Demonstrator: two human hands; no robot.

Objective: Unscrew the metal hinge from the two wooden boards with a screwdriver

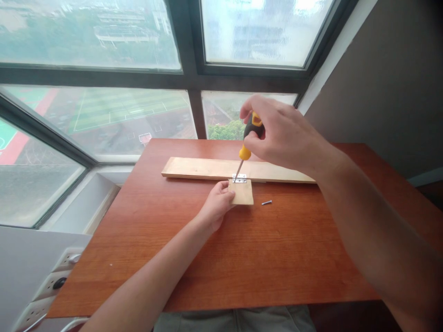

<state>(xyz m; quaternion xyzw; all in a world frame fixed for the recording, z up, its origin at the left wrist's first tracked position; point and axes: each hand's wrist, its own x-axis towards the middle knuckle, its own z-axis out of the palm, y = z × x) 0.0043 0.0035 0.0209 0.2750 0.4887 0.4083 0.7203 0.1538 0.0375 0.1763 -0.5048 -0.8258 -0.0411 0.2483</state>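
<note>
My right hand [273, 131] grips a yellow and black screwdriver [245, 152] by its handle, tilted, with the shaft pointing down. Its tip meets the near leaf of a small silver hinge [239, 178]. That leaf lies along the far edge of a small square wooden piece [243, 193], while the other leaf lies against a long pale wooden board [197, 168]. Closed on the left edge of the square piece, my left hand [221, 200] has its thumb on top. A loose screw [266, 202] lies on the table just right of the square piece.
The reddish-brown wooden table [194, 272] reaches back to windows with dark frames [194, 78]. A grey wall [387, 92] rises on the right. Wall sockets [51, 283] with plugs and white cables are beside the table's near left corner.
</note>
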